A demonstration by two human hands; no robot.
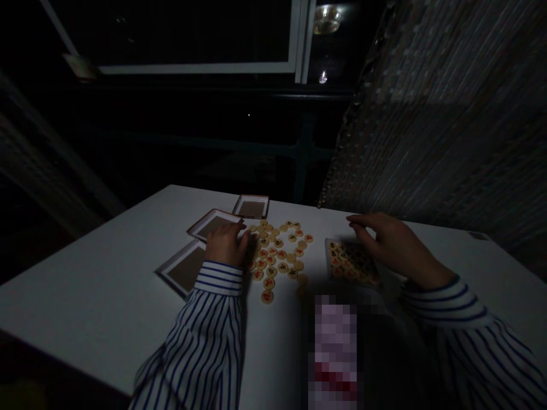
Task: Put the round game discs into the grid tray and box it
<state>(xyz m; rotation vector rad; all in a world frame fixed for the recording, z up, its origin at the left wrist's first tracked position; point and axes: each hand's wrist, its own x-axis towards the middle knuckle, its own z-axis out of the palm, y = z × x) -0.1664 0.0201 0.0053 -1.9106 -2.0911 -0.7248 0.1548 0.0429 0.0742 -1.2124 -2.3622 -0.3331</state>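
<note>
Round wooden Chinese chess pieces [270, 261], marked with red or black characters, lie loosely spread on the white table. My left hand [225, 244] rests at their left side, palm down, with thumb and fingers apart. Its fingertips reach the edge of the pieces, and I see nothing held in it. To the right is a flat square box [354, 263] showing many such pieces; whether they are real or printed I cannot tell. Over its far right edge hovers my right hand [387, 246], fingers stretched out, thumb tip close below them, with nothing visible between.
Three shallow open trays lie on the left: a near one [184, 267], a middle one [212, 223] and a far one [251, 207]. A bead curtain [427, 114] hangs behind the table's [128, 273] right side. The room is dim. A blurred-out patch covers the near middle.
</note>
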